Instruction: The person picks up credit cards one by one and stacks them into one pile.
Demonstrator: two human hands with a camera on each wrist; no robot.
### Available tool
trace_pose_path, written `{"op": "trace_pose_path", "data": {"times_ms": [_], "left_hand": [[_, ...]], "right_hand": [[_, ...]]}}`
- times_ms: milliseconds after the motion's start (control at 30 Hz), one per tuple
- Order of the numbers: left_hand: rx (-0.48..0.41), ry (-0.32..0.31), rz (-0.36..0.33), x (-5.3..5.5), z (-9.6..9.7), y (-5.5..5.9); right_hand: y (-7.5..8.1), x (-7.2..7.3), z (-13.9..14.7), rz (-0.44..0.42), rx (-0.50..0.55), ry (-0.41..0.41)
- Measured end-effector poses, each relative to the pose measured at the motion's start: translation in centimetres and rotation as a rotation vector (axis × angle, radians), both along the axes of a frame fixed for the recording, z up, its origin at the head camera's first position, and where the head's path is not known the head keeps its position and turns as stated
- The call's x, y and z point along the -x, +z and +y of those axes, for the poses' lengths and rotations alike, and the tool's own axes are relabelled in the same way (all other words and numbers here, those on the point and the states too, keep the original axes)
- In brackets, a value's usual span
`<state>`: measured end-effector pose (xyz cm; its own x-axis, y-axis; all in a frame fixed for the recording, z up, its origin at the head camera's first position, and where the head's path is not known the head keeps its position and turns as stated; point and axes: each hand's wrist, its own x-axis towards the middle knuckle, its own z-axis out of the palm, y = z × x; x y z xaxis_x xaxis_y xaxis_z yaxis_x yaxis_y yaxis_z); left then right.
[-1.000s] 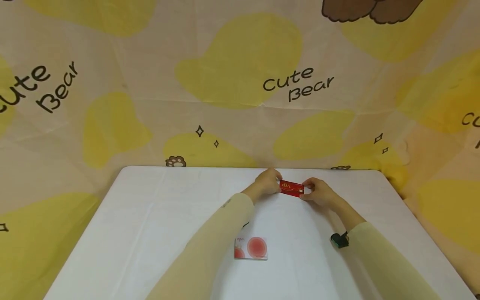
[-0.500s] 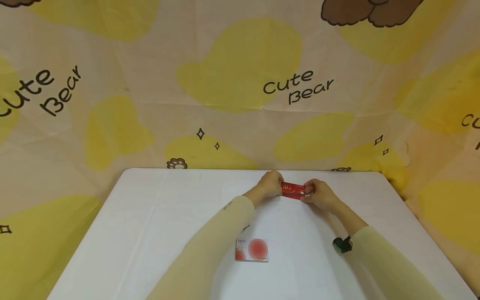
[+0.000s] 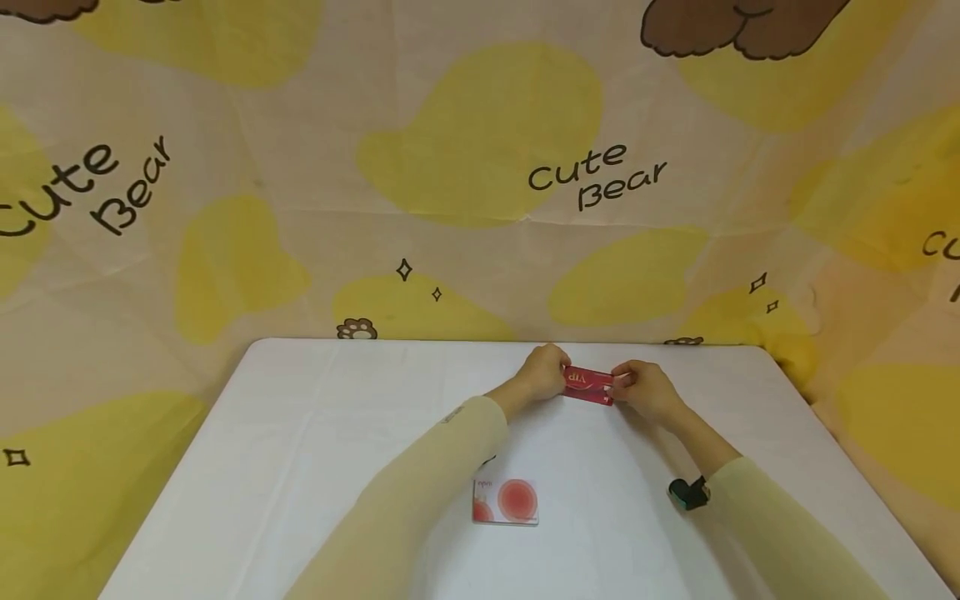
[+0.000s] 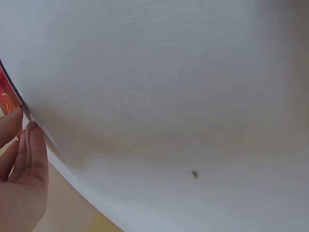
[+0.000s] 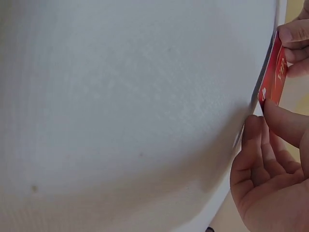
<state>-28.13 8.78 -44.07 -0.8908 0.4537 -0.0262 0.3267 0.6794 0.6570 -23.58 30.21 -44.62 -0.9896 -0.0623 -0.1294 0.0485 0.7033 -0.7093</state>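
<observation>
Near the far edge of the table, a red card (image 3: 588,384) with gold VIP lettering is held up between both hands, its lettering upside down in the head view. My left hand (image 3: 542,372) pinches the card's left end. At the right end, my right hand (image 3: 647,392) pinches the card by its edge. In the right wrist view, the thumb (image 5: 282,118) lies over the lower end of the red card (image 5: 273,77). The left wrist view shows only part of the red card (image 4: 9,96), beside the left fingertips.
A white card (image 3: 489,510) with pink-red circles lies on the white table (image 3: 300,450), close to the left sleeve. A dark wrist device (image 3: 688,493) hangs by the right cuff. Behind the table rises a yellow patterned cloth (image 3: 480,133).
The right thumb and fingers have shifted up a little along the card's right end, baring its lower right corner. The left hand keeps its grip. The whole head view has drifted slightly downward.
</observation>
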Motion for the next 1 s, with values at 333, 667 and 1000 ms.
{"op": "trace_pose_path", "data": {"times_ms": [333,667,1000], "left_hand": [[-0.070,-0.004,-0.029,-0.4,-0.1,0.5],[-0.246,0.006,-0.108,-1.5,-1.1,0.0],[-0.326,0.035,-0.123,-2.5,-2.0,0.5]], "right_hand": [[0.3,-0.3,0.5,0.011,0.052,-0.005],[1.0,-1.4,0.3,0.027,0.117,-0.014],[1.1,-2.0,0.0,0.024,0.210,0.006]]}}
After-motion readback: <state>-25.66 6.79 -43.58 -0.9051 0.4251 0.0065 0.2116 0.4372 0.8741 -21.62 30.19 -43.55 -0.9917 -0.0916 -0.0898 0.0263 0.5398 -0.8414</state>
